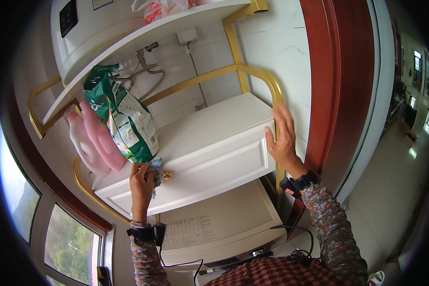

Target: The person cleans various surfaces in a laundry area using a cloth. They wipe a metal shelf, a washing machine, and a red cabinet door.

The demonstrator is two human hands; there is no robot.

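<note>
My left hand (141, 182) grips a blue, white and grey cleaning cloth (156, 168) at the front edge of a white cabinet (200, 139), left of its brass knob (166, 174). Just behind the cloth stands a green and white plastic bag of detergent (128, 121), its top folded over. My right hand (284, 139) is at the cabinet's right end with fingers apart, beside the gold metal frame (276, 94). It holds nothing; whether it touches the frame is unclear.
Two pink plastic bottles (96, 143) stand left of the bag. An upper white shelf (136, 39) carries a water heater (89, 32) and plastic bags (164, 9). Below the cabinet sits a beige appliance (221, 214). A red-brown door frame (338, 71) rises right; windows (71, 243) lie left.
</note>
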